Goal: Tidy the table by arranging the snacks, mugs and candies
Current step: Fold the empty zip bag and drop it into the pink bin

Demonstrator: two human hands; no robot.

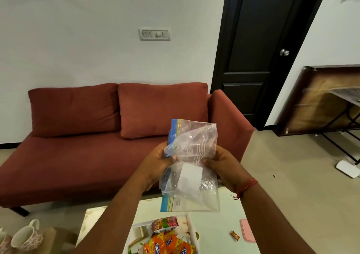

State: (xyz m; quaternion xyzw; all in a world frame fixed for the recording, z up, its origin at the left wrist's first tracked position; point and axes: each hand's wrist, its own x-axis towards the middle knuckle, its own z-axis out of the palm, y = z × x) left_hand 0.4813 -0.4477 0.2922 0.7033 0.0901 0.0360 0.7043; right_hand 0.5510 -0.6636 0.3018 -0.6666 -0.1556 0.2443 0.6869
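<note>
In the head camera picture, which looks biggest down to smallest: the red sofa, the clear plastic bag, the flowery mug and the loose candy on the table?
1. Sofa, though farthest away.
2. Plastic bag, held close to the camera, so it looks bigger than it is.
3. Mug.
4. Candy, clearly smallest.

The surface (pixel 218 232) is a pale tabletop at the lower centre. A white tray (pixel 191 234) rests on it, holding orange snack packets (pixel 169 244) and a pink-green packet (pixel 164 224). A single wrapped candy (pixel 234 235) lies right of the tray, beside a pink flat item (pixel 247 230).
</note>
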